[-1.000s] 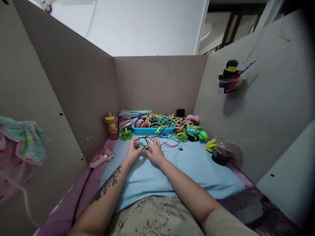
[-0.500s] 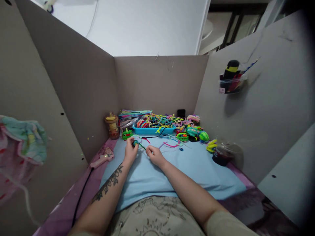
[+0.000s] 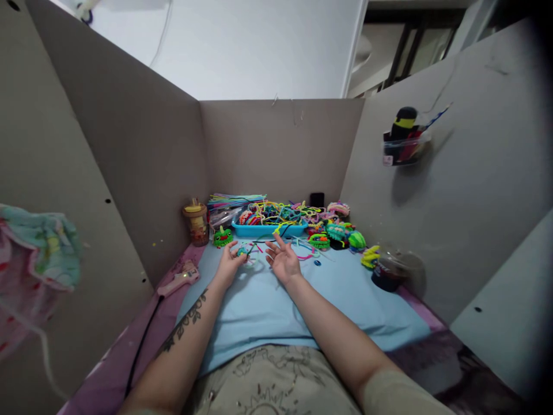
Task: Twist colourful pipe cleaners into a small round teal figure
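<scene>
My left hand (image 3: 231, 263) pinches a small teal and green coiled pipe-cleaner piece (image 3: 242, 252) between thumb and fingers. A dark green stem sticks up from that piece toward the right. My right hand (image 3: 284, 263) is beside it, palm turned up and fingers spread, holding nothing. On the light blue cloth (image 3: 259, 305) behind the hands lie loose pipe cleaners, among them a pink one (image 3: 306, 257). A small dark blue oval piece (image 3: 317, 263) lies right of my right hand.
A blue tray (image 3: 270, 231) heaped with colourful pipe cleaners stands at the back. Finished-looking fuzzy pieces (image 3: 337, 231) sit to its right, a green frog-like one (image 3: 223, 237) to its left. A pink glue gun (image 3: 180, 280) lies left, a cup (image 3: 197, 223) behind it, a dark tub (image 3: 386, 275) right.
My right hand has let go of the dark green stem, opened and turned palm up, moving slightly right. My left hand still holds the teal piece.
</scene>
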The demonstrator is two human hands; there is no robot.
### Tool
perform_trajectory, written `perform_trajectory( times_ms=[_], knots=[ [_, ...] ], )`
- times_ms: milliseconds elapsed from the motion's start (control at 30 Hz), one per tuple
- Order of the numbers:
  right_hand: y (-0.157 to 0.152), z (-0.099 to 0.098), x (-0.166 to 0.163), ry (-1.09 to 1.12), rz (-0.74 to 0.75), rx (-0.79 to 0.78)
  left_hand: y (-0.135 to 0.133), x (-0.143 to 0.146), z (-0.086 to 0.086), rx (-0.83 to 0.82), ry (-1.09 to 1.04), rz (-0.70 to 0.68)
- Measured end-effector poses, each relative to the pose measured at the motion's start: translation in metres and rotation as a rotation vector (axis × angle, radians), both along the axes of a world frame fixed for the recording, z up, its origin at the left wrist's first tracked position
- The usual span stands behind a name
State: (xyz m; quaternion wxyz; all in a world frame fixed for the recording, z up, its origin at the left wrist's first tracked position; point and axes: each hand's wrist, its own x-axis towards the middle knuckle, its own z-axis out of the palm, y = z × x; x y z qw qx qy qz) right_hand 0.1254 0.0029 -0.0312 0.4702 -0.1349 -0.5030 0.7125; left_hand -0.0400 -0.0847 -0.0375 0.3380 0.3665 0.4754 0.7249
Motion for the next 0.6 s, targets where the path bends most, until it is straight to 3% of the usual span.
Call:
perform_trajectory(
  times_ms=[133, 233, 433, 600],
  knots=[
    [0.009, -0.008, -0.001, 0.028, -0.111, 0.001, -0.002, -0.001, 0.006, -0.007, -0.108, 0.034],
    [0.011, -0.017, -0.008, -0.089, -0.183, 0.04, -0.003, -0.001, 0.01, 0.009, -0.166, 0.006],
    [-0.014, -0.013, -0.014, -0.376, -0.313, 0.677, -0.008, 0.006, 0.011, -0.041, -0.114, -0.129],
    [-0.022, -0.007, -0.009, -0.39, -0.395, 0.907, -0.006, 0.011, 0.003, -0.023, 0.055, -0.21]
  ],
)
